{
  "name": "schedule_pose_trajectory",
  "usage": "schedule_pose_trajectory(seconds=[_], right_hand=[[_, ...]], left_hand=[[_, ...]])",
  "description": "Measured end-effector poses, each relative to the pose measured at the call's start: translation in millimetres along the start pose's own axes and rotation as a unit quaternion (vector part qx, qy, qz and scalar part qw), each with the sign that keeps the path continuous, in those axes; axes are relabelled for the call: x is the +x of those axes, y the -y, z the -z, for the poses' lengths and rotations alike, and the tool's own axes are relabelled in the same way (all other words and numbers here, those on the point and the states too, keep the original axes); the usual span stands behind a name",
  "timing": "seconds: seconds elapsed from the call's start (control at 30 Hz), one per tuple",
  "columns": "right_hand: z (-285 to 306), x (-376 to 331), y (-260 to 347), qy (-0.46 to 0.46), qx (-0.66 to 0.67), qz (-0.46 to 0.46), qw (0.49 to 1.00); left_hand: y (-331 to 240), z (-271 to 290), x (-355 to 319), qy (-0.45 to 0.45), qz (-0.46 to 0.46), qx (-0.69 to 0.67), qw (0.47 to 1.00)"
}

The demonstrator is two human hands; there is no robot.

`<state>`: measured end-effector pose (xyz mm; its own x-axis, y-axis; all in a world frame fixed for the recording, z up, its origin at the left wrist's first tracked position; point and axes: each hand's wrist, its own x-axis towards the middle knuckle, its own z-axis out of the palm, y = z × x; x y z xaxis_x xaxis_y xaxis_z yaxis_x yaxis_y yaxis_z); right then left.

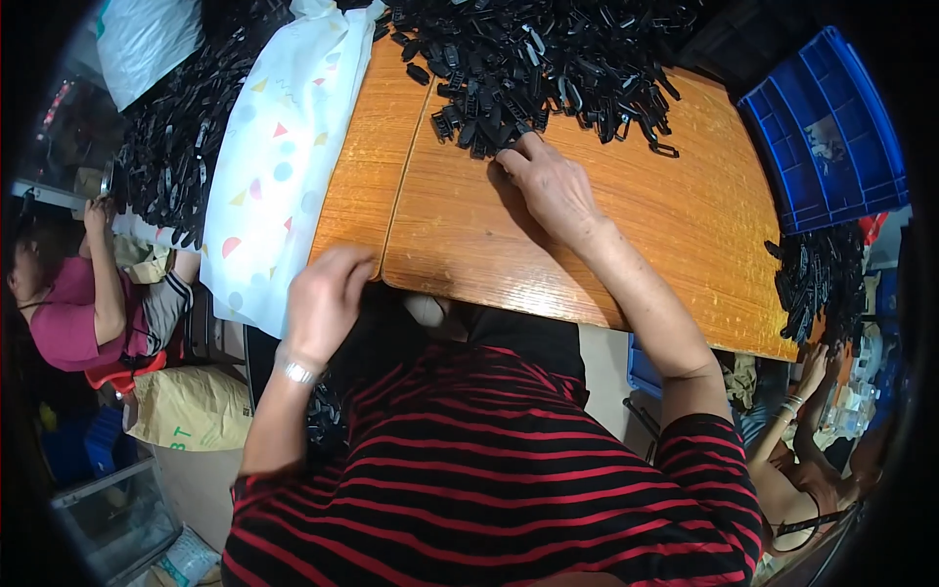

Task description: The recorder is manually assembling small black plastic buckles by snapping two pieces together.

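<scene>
One heap of black bits (558, 83) sits toward the far edge of the desk (469, 235), just ahead of the bent right hand (554, 188), the nearer one. Bits point every way, too many to count. One blurry left hand (325, 303) is by the near edge. I can't tell if either grips anything.

A few green printed letters (182, 438) near the bottom edge of the tan sack (191, 401), lower left. Whitish patch (825, 139) on the blue crate (794, 174), upper right, too unclear to read. Pale packet (188, 560), bottom left, has bluish markings, also not legible.
</scene>
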<state>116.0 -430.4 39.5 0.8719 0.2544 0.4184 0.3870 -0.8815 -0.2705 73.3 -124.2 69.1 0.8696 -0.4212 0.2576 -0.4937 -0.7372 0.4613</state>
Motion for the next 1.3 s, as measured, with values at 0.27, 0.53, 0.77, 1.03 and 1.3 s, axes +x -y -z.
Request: schedule_pose_trajectory(seconds=[0.27,0.53,0.77,1.03,1.3], right_hand=[[4,4,-6,0.088,-0.027,0.039,0.995],[1,-9,-14,0.039,-0.021,0.045,0.998],[6,-2,-5,0.116,0.005,0.049,0.992],[20,-27,11,-0.059,0.264,-0.094,0.958],[24,-62,11,-0.050,0.086,-0.104,0.990]], left_hand=[[-31,-70,155,-0.011,-0.160,0.009,0.987],[-25,-83,165,0.069,-0.171,0.007,0.983],[-23,-89,151,0.015,-0.132,-0.057,0.990],[-33,-92,144,-0.007,-0.016,-0.119,0.993],[-41,-81,140,0.001,-0.067,-0.025,0.997]])
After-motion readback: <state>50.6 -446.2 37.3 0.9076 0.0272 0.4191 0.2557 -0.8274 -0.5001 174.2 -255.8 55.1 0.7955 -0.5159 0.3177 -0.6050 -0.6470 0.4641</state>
